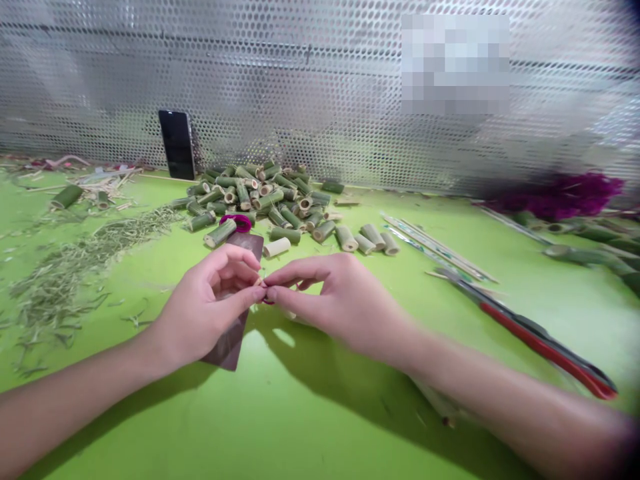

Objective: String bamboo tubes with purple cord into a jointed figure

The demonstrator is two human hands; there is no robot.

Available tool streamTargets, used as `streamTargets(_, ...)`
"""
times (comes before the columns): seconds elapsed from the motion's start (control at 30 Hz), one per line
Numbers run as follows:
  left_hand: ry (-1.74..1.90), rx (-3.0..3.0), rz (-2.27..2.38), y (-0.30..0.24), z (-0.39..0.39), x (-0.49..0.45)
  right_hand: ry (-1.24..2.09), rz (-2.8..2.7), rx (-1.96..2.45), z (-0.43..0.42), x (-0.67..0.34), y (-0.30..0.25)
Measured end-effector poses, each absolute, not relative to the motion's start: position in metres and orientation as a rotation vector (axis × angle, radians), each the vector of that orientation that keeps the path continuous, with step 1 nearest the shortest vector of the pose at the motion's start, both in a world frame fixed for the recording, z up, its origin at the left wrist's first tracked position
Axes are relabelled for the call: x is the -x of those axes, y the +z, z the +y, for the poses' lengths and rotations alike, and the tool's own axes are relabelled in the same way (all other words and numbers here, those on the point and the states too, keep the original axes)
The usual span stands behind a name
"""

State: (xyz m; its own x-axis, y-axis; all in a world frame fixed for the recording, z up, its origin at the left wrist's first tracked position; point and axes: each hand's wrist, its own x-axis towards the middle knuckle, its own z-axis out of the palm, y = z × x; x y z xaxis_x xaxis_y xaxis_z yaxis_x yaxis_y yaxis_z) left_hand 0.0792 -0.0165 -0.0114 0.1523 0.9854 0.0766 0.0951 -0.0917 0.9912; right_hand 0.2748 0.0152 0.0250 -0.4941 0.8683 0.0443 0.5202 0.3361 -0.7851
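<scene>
The left hand (205,305) and right hand (335,300) meet in a tight fingertip pinch on a small red strand (266,299), held just above a dark card (223,349) on the green table (300,427). Neither hand is released or clenched into a fist. Work this fine seems best done with the fingertips close together, the wrists steady and the strand kept taut. Beyond the hands lie a purple coil (236,223), a pale bamboo piece (276,247) and a heap of bamboo tubes (260,197). Scissors or pliers with red handles (550,350) rest to the right. The fingers hide most of the strand, so its ends, and whether it is thread or wire, cannot be made out. They also cover the card's middle.
</scene>
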Motion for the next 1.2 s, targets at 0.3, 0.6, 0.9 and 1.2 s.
streamTargets(0.3,1.130,-1.517,1.167,-0.012,-0.019,-0.080,0.745,-2.255,1.206,0.008,-0.273,0.022)
streamTargets(0.6,1.100,-1.618,1.208,-0.014,-0.018,-0.078,1.097,-2.209,1.168,0.015,-0.272,0.019)
streamTargets(0.9,1.050,-1.613,1.186,-0.013,-0.015,-0.074,1.377,-2.013,1.232,0.015,-0.270,0.013)
streamTargets(1.2,1.036,-1.561,1.159,-0.006,-0.014,-0.074,1.254,-2.115,1.208,0.015,-0.271,0.019)
